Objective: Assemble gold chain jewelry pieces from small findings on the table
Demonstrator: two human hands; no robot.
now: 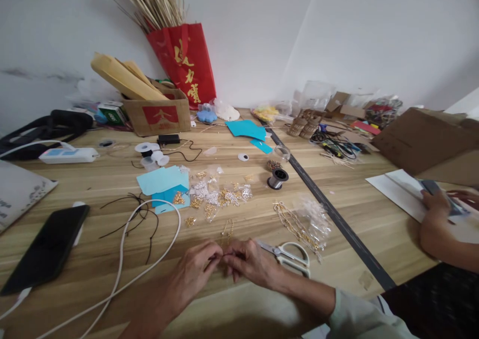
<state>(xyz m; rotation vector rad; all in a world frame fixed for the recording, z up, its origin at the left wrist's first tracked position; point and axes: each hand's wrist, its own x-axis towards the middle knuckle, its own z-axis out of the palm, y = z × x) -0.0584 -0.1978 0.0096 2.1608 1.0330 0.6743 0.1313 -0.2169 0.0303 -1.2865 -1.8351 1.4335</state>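
My left hand (198,269) and my right hand (249,264) meet at the fingertips near the table's front edge, both pinched closed. What they pinch is too small to make out. Just beyond the fingers lies a thin gold chain (227,227). Scissors (290,257) with pale handles rest beside my right hand. Small heaps of gold beads (190,221) and silver pieces (201,189) in clear bags lie farther back. To the right are more gold chains (294,224) next to clear plastic bags (314,220).
A white cable (121,251) loops left of my hands, near a black phone (47,246). A wire spool (277,178) stands beyond the chains. Blue cards (164,181), a cardboard box (160,117) and a red bag (190,64) are behind. At right, another person's hand (436,206) holds a dark object.
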